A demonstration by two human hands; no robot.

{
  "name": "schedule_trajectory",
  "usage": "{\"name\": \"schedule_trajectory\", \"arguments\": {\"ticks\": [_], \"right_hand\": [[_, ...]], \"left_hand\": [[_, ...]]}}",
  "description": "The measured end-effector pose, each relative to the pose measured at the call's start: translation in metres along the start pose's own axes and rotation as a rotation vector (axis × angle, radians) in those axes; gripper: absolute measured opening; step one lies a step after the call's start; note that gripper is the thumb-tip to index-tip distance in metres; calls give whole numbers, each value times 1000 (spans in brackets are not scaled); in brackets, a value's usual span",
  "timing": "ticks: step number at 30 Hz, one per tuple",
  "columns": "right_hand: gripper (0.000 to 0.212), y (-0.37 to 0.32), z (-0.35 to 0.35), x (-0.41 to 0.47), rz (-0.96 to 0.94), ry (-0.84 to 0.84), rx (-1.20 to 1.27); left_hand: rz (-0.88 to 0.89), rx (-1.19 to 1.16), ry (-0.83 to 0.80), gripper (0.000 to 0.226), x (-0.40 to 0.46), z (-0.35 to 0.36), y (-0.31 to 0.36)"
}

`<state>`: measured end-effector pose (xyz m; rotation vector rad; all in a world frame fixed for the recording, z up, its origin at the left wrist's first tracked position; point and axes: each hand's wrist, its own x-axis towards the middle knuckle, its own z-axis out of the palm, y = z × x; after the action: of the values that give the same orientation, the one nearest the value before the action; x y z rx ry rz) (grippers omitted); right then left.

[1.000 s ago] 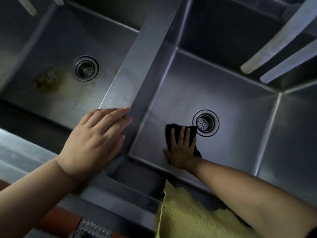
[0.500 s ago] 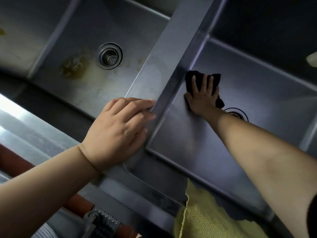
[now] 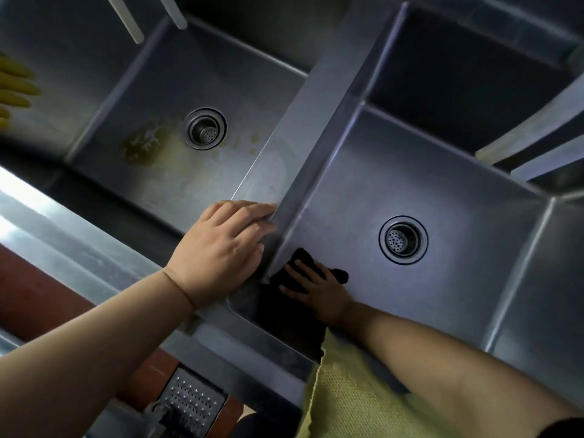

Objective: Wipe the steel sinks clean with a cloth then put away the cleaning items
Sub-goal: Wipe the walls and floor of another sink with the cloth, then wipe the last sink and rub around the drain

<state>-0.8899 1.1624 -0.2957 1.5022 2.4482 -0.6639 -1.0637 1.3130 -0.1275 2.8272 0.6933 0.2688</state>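
Observation:
Two steel sinks lie side by side under me. On the floor of the right sink (image 3: pixel 448 184), in its near left corner, my right hand (image 3: pixel 319 290) presses a black cloth (image 3: pixel 305 260) flat with straight fingers. My left hand (image 3: pixel 221 251) rests palm down on the steel divider (image 3: pixel 316 121) between the basins, fingers over its edge. The left sink (image 3: pixel 177 74) has brownish stains beside its drain (image 3: pixel 205 128). The right sink's drain (image 3: pixel 403 240) is uncovered.
A yellow cloth (image 3: pixel 350 396) hangs over the front rim under my right forearm. Yellow rubber glove fingers (image 3: pixel 15 90) show at the far left edge. White faucet pipes (image 3: pixel 534 131) reach over the right sink, and two more (image 3: pixel 126 17) over the left. A perforated metal piece (image 3: pixel 192 403) sits below the counter.
My right hand slid the black cloth from the far left wall of the right sink back to its near left corner. The left hand stayed on the divider.

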Motion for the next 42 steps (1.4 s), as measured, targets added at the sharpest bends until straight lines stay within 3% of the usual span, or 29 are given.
{"name": "schedule_trajectory", "arguments": {"ticks": [3, 6, 9, 15, 19, 22, 29, 34, 37, 39, 42], "right_hand": [[62, 12, 1, -23, -68, -28, -32], [59, 21, -12, -52, 18, -186, -110], [67, 31, -17, -77, 184, -253, -104], [88, 54, -44, -111, 784, -367, 134], [78, 55, -60, -111, 917, -344, 261], [77, 43, -78, -99, 975, -185, 368], [52, -20, -158, -38, 1158, 517, 603], [51, -88, -224, 20, 1303, 909, 712], [52, -123, -253, 66, 1244, 1046, 763], [52, -145, -268, 96, 1171, 1081, 764], [50, -168, -284, 136, 1055, 1114, 763]], "left_hand": [[0, 2, -3, 23, 1, -2, 1], [-6, 9, -14, 25, 2, -4, 3], [-11, 12, -32, 27, 2, -7, 4], [-19, -1, -27, 28, 4, -8, 3], [-4, -7, -17, 29, 3, -8, 3], [13, -24, -7, 28, 4, -9, 1], [39, -107, -58, 34, 0, -15, -6], [23, -465, -71, 33, -4, -43, -30], [-170, -725, -123, 31, -4, -74, -66], [-393, -950, -200, 33, -2, -102, -92], [-587, -1133, -291, 31, 8, -134, -128]]}}
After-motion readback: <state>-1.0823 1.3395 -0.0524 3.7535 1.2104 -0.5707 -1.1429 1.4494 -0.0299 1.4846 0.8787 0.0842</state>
